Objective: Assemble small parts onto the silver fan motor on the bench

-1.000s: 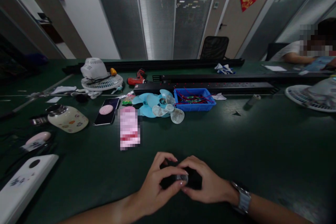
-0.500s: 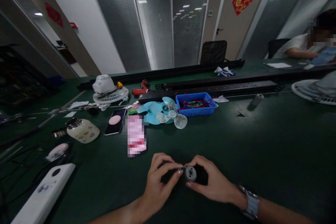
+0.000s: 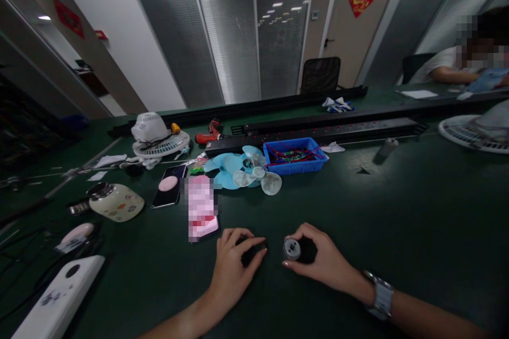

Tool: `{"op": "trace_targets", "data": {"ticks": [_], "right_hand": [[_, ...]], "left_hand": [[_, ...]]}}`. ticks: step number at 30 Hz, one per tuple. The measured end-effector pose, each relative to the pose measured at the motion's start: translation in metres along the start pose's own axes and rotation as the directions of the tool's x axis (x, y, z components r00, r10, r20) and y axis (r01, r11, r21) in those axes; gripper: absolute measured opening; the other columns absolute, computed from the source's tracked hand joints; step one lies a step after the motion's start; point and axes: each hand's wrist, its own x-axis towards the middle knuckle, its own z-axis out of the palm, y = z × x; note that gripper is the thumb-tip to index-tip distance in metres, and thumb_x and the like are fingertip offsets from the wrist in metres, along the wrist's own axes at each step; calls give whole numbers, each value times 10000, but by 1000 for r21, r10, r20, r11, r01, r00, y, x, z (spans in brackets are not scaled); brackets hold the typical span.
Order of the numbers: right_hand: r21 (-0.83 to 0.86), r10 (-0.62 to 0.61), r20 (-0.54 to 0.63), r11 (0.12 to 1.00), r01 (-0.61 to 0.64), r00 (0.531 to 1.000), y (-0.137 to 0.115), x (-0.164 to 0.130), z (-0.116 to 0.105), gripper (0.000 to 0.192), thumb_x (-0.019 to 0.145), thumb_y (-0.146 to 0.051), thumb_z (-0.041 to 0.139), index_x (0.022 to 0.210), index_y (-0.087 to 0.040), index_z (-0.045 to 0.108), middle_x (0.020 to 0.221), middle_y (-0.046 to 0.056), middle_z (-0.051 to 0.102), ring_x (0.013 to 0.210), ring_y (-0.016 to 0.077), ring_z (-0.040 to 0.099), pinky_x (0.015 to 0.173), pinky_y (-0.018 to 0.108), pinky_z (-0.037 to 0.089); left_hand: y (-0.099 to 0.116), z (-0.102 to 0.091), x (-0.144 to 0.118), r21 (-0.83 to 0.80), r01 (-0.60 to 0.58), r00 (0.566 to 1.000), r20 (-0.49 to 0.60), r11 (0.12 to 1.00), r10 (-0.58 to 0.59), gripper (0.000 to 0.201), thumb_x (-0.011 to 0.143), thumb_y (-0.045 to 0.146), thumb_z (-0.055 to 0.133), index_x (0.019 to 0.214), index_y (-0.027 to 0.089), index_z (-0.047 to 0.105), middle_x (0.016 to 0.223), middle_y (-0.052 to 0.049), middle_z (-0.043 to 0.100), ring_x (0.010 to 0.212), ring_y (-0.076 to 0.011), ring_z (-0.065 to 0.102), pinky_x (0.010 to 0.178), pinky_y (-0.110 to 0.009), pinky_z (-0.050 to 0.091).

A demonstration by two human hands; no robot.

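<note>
My right hand grips a small round metal motor between thumb and fingers, its flat end with holes facing me. To its left, my left hand is closed in a pinch, thumb near forefinger. Something small and dark seems to sit at those fingertips, too small to name. A gap of bare table separates the two hands. Beyond my left hand lie a pink phone, partly blurred, and light blue fan blades with a clear fan blade overlapping them.
Behind the blades stands a blue bin of wires and circuit boards. A white fan head, a red power drill, a cream bottle, a dark phone and a white case lie leftward. A person sits far right.
My hands have moved apart: the left went slightly left, away from the motor. My right hand still holds the motor, a little higher in view. The camera view has shifted slightly.
</note>
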Motion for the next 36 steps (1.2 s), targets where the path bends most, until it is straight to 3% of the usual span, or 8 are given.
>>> {"op": "trace_targets", "data": {"ticks": [6, 11, 16, 25, 32, 36], "right_hand": [[-7, 24, -74, 1000, -24, 997, 6, 7, -3, 372, 777, -254, 808, 1126, -258, 679, 1115, 35, 681, 1041, 231, 614, 943, 399, 474], [-27, 5, -95, 1000, -8, 995, 11, 8, 0, 433, 779, -258, 811, 1187, -302, 671, 1149, 14, 694, 1079, 242, 599, 972, 419, 458], [-19, -10, -104, 1000, 8, 995, 12, 7, 1, 377, 774, -201, 802, 1129, -268, 694, 1078, 24, 705, 1018, 238, 616, 917, 404, 487], [-24, -4, -99, 1000, 2, 995, 11, 7, 0, 359, 784, -180, 781, 1124, -250, 691, 1076, 38, 696, 1012, 240, 614, 910, 404, 489], [-40, -5, -114, 999, 0, 994, 13, 7, 2, 343, 780, -125, 746, 1101, -231, 689, 1066, 50, 689, 1013, 248, 613, 907, 416, 490], [-36, -5, -107, 999, 1, 994, 14, 7, 2, 343, 793, -162, 752, 1120, -239, 683, 1085, 55, 684, 1027, 249, 611, 917, 417, 489]], "left_hand": [[-4, 2, 5, -72, -10, 998, -68, 997, 5, 167, 841, 270, 730, 970, 362, 783, 1036, -53, 669, 1011, -294, 545, 859, -471, 455], [23, 2, 30, -283, -153, 975, -202, 947, 97, 159, 860, 190, 709, 977, 279, 770, 955, -43, 726, 966, -261, 596, 845, -415, 476], [46, 8, 46, -362, -154, 986, -113, 919, 121, 162, 851, 156, 718, 963, 265, 764, 939, -5, 782, 894, -236, 685, 817, -389, 471], [48, 1, 49, -377, -151, 987, -2, 914, 162, 158, 869, 167, 692, 982, 258, 755, 995, -1, 777, 922, -214, 699, 835, -363, 483], [44, 12, 49, -455, -196, 979, -47, 869, 196, 216, 880, 158, 662, 1057, 252, 741, 1084, -49, 727, 1053, -230, 610, 917, -390, 480], [37, 22, 48, -525, -195, 980, -125, 829, 151, 146, 830, 156, 727, 944, 242, 759, 1016, -51, 733, 1005, -229, 612, 892, -392, 485]]}}
